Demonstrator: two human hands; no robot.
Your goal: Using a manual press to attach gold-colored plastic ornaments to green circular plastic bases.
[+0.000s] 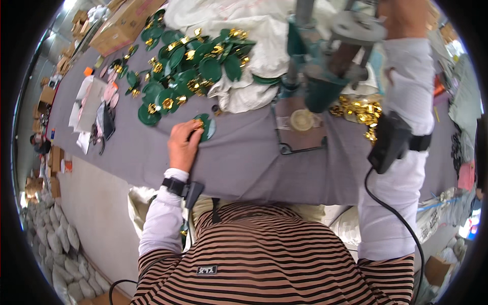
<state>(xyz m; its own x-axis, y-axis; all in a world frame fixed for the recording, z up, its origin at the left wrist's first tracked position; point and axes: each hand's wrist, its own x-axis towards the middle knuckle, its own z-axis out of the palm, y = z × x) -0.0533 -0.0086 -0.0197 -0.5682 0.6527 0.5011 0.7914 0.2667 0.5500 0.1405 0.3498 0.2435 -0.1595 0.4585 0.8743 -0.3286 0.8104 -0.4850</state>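
My left hand (184, 144) rests low over the cloth, its thumb and fingers closed on a green disc (207, 123) with a gold metallic piece at its middle. Just beyond, a large pile of similar green discs (209, 68) with gold pieces spreads across the table. At the upper right, my right hand (404, 20) is raised beside the top of a green hand press (321, 94). The frame edge and blur hide its fingers, so I cannot see what they grip. Under the press lies a base plate with a pale round die (301, 120).
Loose gold pieces (363, 113) lie right of the press. White sacking (244, 94) sits behind it. A cardboard box (124, 25) stands at the far left, and an open white box (87, 104) with small items lies nearer. Grey cloth (239, 162) covers the table.
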